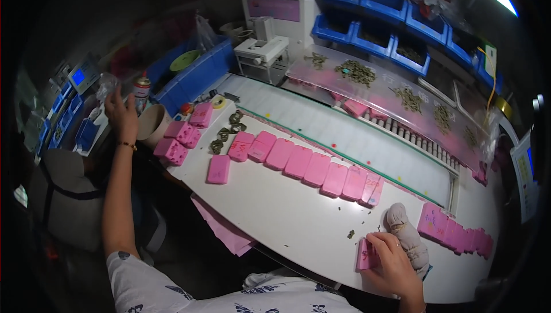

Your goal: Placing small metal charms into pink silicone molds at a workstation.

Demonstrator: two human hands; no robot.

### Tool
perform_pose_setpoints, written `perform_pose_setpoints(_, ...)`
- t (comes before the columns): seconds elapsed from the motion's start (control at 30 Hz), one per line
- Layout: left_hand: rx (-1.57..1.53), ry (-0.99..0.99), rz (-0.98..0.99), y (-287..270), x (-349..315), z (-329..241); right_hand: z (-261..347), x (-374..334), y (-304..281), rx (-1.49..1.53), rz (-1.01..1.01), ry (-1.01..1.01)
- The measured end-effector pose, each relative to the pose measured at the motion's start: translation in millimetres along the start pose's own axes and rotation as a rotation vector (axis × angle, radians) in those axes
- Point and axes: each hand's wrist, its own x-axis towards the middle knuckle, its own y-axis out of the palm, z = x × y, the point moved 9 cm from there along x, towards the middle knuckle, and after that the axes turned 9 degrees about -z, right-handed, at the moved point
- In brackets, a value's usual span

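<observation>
My left hand (121,116) is raised at the far left, fingers apart, beside a clear plastic bag (107,85) and a spray can (142,90). It seems to hold nothing, though contact with the bag is hard to judge. At the table's near right edge, my right hand (397,264) grips a pink rubber mould block (366,255) with handwritten marks. A grey tied cloth bundle (408,234) lies against that hand. To the left, a row of similar pink blocks (298,161) crosses the white table (275,215). Small dark green pieces (351,234) are scattered near the held block.
More pink blocks stand at the right (453,232) and in a stack (178,140) at the left. Dark green rings (222,135) lie beside that row. Behind runs a pale conveyor belt (321,123); above it are a clear shelf (384,86) and blue bins (373,37).
</observation>
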Motion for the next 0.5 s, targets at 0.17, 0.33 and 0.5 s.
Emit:
perform_pose_setpoints(0.17,-0.769,0.101,-0.021,-115,-30,-189,-3,4,-9,-0.047,-0.102,-0.019)
perform_pose_setpoints(0.33,-1.45,0.462,0.517,-205,-127,-355,9,9,-46,-0.087,-0.389,-0.038)
perform_pose_setpoints(0.5,-1.643,0.442,1.144,-247,-210,-447,31,11,-56,-0.074,-0.617,-0.098)
